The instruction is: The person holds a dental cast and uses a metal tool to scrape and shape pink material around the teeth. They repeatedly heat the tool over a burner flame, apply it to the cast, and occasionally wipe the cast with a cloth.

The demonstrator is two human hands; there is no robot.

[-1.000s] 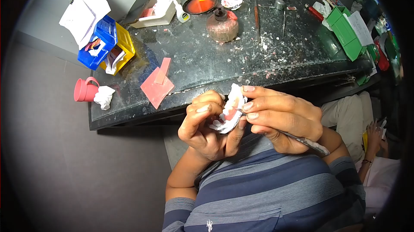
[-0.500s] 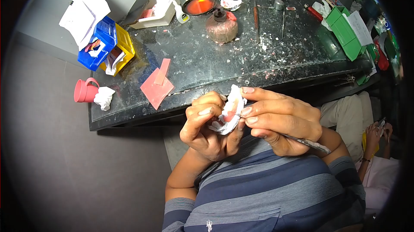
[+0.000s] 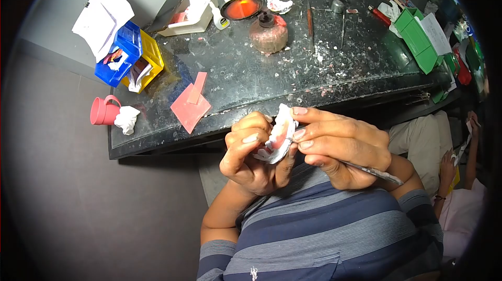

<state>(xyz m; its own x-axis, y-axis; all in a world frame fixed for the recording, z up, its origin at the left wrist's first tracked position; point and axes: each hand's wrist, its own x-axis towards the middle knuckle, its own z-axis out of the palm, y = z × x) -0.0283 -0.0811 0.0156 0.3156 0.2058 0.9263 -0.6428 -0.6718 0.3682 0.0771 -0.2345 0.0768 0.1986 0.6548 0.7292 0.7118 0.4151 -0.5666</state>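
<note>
My left hand is closed around a white plaster dental cast with pink wax along its inner side. The cast is held up in front of my chest, just off the table's front edge. A slim, dark-ended carving tool lies in my right hand, its handle slanting down past the palm. Its tip meets the wax side of the cast. My right fingertips rest against or very near the cast's edge.
On the black table lie pink wax sheets, a glass spirit burner, a red-handled tool and a white box. Blue and green bins flank it. A co-worker's hand is at right.
My hands and the cast have hardly moved. The co-worker's hands at right have come apart, one rising with a pale strip between them.
</note>
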